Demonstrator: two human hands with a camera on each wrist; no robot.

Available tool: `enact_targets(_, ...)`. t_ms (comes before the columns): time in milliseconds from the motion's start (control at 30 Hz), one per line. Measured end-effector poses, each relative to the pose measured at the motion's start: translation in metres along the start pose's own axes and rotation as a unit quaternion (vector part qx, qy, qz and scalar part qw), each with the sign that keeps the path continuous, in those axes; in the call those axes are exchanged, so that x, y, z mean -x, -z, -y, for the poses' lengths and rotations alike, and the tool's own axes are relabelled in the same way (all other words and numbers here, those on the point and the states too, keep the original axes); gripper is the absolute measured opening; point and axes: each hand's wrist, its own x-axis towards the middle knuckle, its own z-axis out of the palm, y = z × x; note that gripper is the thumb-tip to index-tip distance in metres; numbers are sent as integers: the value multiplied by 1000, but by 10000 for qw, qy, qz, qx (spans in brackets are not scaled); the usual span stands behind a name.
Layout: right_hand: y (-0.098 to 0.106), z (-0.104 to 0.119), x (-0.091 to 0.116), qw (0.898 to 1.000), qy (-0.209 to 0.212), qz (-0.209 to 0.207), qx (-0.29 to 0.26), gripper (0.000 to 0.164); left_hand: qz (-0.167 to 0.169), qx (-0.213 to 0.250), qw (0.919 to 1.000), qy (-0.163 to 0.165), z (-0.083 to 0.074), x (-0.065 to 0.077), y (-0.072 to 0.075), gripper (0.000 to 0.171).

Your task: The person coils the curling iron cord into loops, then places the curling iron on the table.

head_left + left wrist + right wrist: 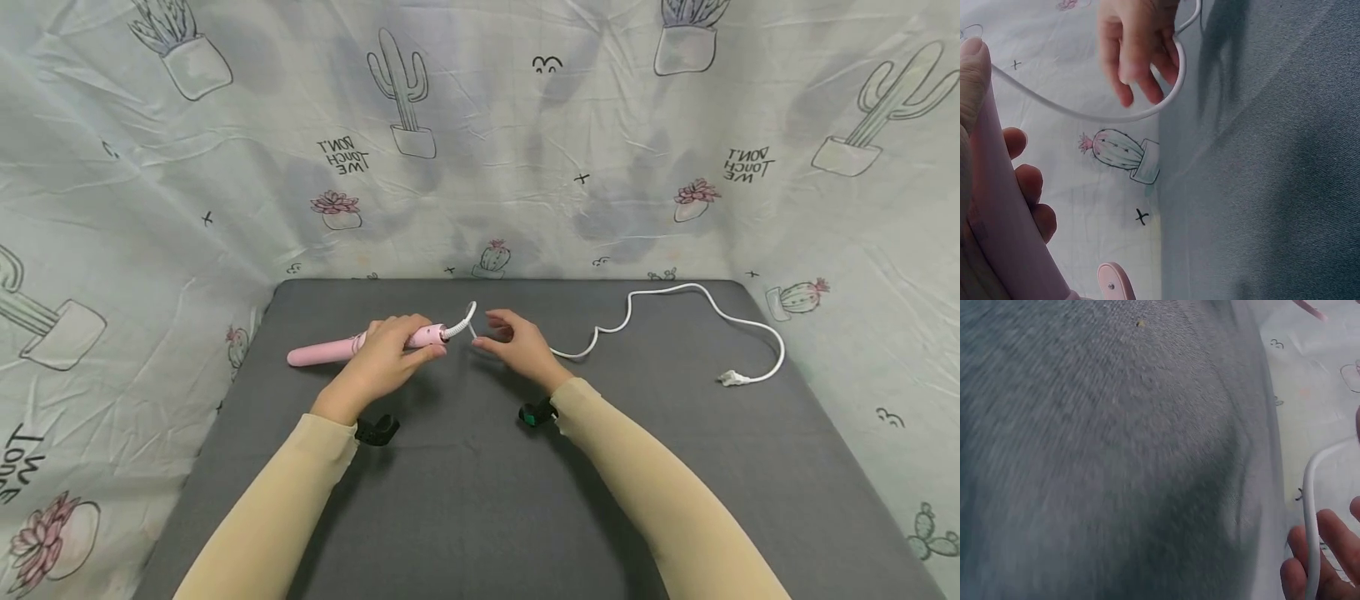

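Observation:
A pink curling iron [322,353] lies across the left hand [382,358], which grips it by the handle with the barrel pointing left. In the left wrist view the thumb and fingers wrap the pink handle, and its clip lever [1114,282] shows at the bottom. From the handle's end a white cord [1085,116] loops through the air to the right hand [522,343]. The right hand holds the cord loosely in bent fingers, with thumb and index finger apart. In the right wrist view the cord [1311,531] runs across the fingers [1295,575].
The cord continues over the grey table [480,500] to the right, in bends, and ends at a white plug [733,378]. A pale curtain [480,192] printed with cacti hangs behind the table and along both sides.

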Motion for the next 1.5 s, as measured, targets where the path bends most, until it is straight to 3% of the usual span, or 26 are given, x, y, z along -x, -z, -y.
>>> enact_targets(300, -13, 7, -12, 9988, -136, 213, 421, 59, 23, -81, 9999, -64, -2, -2, 0, 42)
enact_targets(433, -16, 14, -15, 9994, -51, 261, 212, 50, -13, -104, 9999, -77, -3, -3, 0, 34)
enact_targets(633, -17, 15, -19, 9992, 288, 227, -142, 18, -14, -40, 10000, -59, -2, -3, -1, 32)
enact_targets(800, -12, 10, -13, 9991, 377, 130, -163, 16, -60, 61, 10000, -36, -1, -3, -1, 39)
enact_targets(1133, 24, 2, 17, 9976, 172, -138, -660, 12, 31, -76, 9999, 113, -3, 1, 2, 36)
enact_targets(1500, 83, -4, 78, 9968, 452, -533, 401, 18, -350, -867, 9949, -373, 0, 2, -3, 29)
